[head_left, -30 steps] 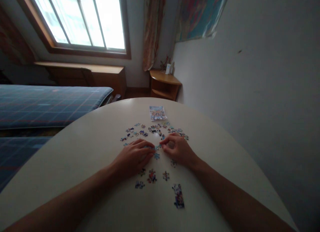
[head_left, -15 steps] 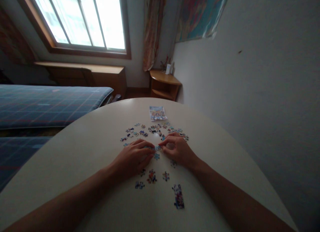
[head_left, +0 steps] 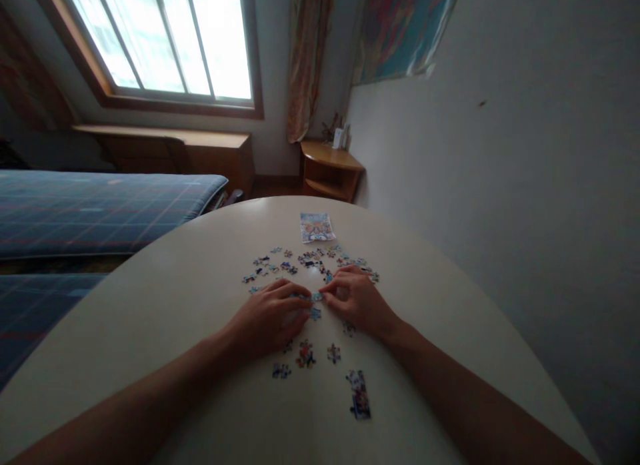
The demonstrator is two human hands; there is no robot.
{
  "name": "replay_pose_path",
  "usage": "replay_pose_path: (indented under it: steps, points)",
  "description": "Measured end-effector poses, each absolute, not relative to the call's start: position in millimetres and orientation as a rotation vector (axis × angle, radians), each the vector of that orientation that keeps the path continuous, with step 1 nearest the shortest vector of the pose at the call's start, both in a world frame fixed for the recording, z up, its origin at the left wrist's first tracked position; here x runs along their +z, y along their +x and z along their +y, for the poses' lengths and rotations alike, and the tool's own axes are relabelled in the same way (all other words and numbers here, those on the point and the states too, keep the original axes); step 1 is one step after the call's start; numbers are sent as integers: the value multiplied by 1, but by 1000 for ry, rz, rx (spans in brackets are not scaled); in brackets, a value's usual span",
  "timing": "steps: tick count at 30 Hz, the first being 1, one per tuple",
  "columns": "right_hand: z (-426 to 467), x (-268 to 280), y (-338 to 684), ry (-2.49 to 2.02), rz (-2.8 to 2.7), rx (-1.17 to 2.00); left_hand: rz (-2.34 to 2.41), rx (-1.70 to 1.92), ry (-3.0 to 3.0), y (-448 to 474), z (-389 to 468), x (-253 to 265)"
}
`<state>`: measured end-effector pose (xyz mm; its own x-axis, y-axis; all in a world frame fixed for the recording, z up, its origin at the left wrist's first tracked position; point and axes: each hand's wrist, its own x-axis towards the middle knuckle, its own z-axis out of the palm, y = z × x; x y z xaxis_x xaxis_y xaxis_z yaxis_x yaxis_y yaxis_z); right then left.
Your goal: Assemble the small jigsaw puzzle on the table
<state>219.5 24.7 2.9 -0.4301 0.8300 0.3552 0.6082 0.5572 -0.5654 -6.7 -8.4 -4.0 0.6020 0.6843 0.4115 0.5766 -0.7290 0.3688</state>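
Note:
My right hand point(head_left: 356, 297) pinches the right side of a small light-blue jigsaw puzzle piece point(head_left: 317, 296), thumb and index finger together. From the other side my left hand point(head_left: 273, 315) rests on the table with its fingers curled over blue jigsaw pieces, mostly hidden beneath them. Just below the fingertips lies another light-blue piece point(head_left: 315, 313). Closer to me are a joined reddish cluster point(head_left: 306, 353), a single piece point(head_left: 333, 353), a dark pair point(head_left: 281, 370) and a joined strip point(head_left: 359, 395).
Beyond my hands, many loose pieces point(head_left: 313, 257) lie spread on the round white table point(head_left: 210, 265). A small printed picture sheet point(head_left: 317, 227) sits near the far edge. A bed with a plaid mattress point(head_left: 100, 211) stands to the left, a wall point(head_left: 500, 185) to the right.
Both hands keep nearly the same pose over the light-blue pieces. The whole view has shifted very slightly; no piece has clearly moved on the table.

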Motion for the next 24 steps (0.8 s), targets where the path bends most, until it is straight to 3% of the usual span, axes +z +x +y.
replay_pose_path:
  steps: [24]
  points:
    - [24, 5, 218, -1182, -2252, 369, 1046, 778, 2643, -7, -8, -3]
